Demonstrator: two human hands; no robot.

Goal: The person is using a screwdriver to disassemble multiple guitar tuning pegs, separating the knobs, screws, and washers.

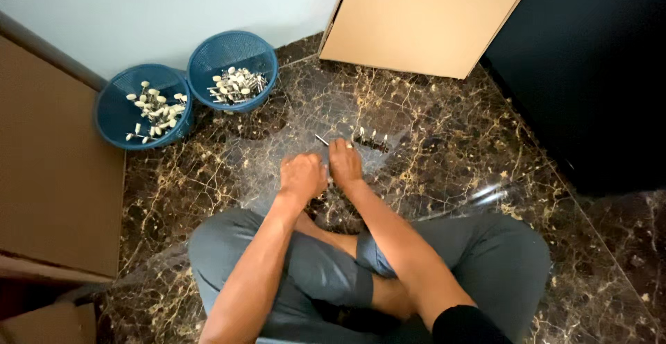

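Observation:
I sit cross-legged on a dark marble floor. My left hand (302, 176) is curled into a loose fist just left of my right hand; whether it holds anything I cannot tell. My right hand (345, 163) pinches a thin metal pin (322, 139) that sticks out to the upper left of its fingers. A short row of small white-tipped pins (372, 138) stands on the floor just right of my right hand. A clear plastic sheet (444, 198) lies over the floor under both hands.
Two blue round baskets hold several white-headed pins: one at the left (111, 115) and one beside it (260, 53). A cardboard box (423, 18) stands at the back, a dark cabinet (596, 73) at the right, a brown panel (48, 164) at the left.

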